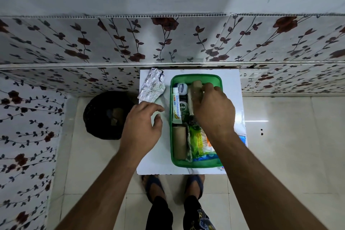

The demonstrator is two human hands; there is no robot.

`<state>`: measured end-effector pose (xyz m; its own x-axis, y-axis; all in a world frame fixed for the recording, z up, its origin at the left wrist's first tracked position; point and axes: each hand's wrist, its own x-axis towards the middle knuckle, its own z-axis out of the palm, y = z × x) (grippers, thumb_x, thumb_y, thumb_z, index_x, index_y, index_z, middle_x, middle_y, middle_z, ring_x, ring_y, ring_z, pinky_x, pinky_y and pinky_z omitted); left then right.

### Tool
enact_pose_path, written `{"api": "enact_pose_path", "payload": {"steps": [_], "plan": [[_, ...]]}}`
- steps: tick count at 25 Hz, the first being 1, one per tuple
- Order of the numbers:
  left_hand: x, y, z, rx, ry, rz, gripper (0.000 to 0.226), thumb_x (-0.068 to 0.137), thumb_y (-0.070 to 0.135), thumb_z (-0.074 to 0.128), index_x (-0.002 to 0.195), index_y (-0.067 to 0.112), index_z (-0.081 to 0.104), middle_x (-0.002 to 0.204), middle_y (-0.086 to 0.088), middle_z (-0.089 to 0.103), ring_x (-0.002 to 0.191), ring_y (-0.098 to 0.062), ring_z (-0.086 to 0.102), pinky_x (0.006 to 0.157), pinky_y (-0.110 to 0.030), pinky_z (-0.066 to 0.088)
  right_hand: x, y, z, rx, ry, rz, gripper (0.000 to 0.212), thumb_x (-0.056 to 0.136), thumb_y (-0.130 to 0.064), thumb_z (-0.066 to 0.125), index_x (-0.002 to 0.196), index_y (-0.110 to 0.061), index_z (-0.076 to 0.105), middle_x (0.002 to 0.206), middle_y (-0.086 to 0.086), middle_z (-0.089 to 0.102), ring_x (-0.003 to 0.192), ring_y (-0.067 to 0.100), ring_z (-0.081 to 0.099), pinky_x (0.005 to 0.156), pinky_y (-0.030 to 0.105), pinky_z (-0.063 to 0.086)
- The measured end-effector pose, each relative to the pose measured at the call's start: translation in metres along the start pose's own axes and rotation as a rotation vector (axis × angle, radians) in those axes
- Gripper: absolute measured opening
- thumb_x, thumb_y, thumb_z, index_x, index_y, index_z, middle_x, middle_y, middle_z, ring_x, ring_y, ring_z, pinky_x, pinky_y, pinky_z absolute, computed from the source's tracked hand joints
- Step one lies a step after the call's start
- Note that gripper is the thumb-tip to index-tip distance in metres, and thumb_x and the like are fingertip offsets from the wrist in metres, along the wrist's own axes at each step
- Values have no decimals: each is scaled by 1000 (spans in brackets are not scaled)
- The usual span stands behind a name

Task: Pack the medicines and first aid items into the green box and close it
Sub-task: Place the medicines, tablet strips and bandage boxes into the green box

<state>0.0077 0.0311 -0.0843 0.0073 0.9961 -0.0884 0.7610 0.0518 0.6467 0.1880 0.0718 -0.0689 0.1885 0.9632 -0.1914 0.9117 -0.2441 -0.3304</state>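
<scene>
While open and lidless, sits at centre frame on a white table (229, 80): green box (196, 163), long axis running away from the camera. Packed along its left side with a white tube (176, 107), printed in red and blue, lying lengthwise; above that, a small white jar (182, 87) with a blue label. Beside the tube, a dark Dettol bottle (183, 108), partly covered. In the lower left corner, a brown roll (179, 142); to its right, a green packet (197, 143) and something orange and blue, mostly hidden under the forearm. Right hand (212, 112) reaching into the upper right of the box, fingers closed around a pale bandage roll (193, 97) lying lengthwise. Left hand (141, 129) hovering over the table just left of the box, fingers loosely curled, holding nothing. Upper left of the table, outside the box: crumpled silver blister strip (152, 87). Left of the table, on the tiled floor, a black bin (104, 115).
</scene>
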Motion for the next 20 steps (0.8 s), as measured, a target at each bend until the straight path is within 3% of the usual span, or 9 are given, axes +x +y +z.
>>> {"api": "enact_pose_path", "payload": {"steps": [4, 7, 10, 12, 16, 20], "plan": [[12, -6, -4, -90, 66, -116, 20, 85, 12, 62, 101, 21, 69, 100, 4, 64, 82, -13, 60, 74, -30, 48, -3, 11, -20, 133, 70, 14, 35, 94, -41, 52, 113, -14, 64, 101, 7, 70, 87, 30, 67, 69, 33, 48], [48, -27, 3, -60, 118, -260, 30, 83, 26, 69, 110, 17, 65, 108, -8, 63, 95, -25, 60, 83, -38, 51, -10, 45, -46, 282, 155, 169, 24, 88, -36, 65, 107, -22, 68, 88, -8, 69, 82, 21, 66, 70, 28, 44], [83, -44, 15, 85, 16, -372, 58, 71, 44, 78, 115, 12, 57, 113, -18, 58, 106, -36, 55, 87, -43, 48, -18, 95, -44, 233, -42, 309, 19, 84, -33, 70, 102, -26, 67, 88, -6, 71, 81, 20, 64, 70, 29, 43], [93, -49, 21, 72, -14, -418, 65, 65, 42, 84, 114, 11, 53, 113, -19, 58, 102, -37, 57, 83, -41, 49, -25, 120, -34, 106, -221, 353, 28, 79, -37, 74, 103, -29, 63, 99, -2, 71, 86, 20, 63, 72, 31, 46], [98, -54, 29, 80, 33, -439, 59, 59, 36, 88, 101, 13, 53, 106, -17, 63, 92, -34, 61, 69, -33, 43, -43, 144, -15, -11, -410, 395, 67, 66, -37, 87, 118, -20, 49, 115, 8, 57, 98, 28, 61, 73, 33, 45], [94, -50, 25, 16, 48, -444, 49, 67, 27, 85, 107, 7, 63, 110, -16, 66, 97, -33, 62, 75, -31, 45, -49, 149, -2, 36, -402, 393, 59, 68, -25, 85, 113, -17, 49, 107, 7, 66, 88, 23, 58, 69, 31, 42]]}}
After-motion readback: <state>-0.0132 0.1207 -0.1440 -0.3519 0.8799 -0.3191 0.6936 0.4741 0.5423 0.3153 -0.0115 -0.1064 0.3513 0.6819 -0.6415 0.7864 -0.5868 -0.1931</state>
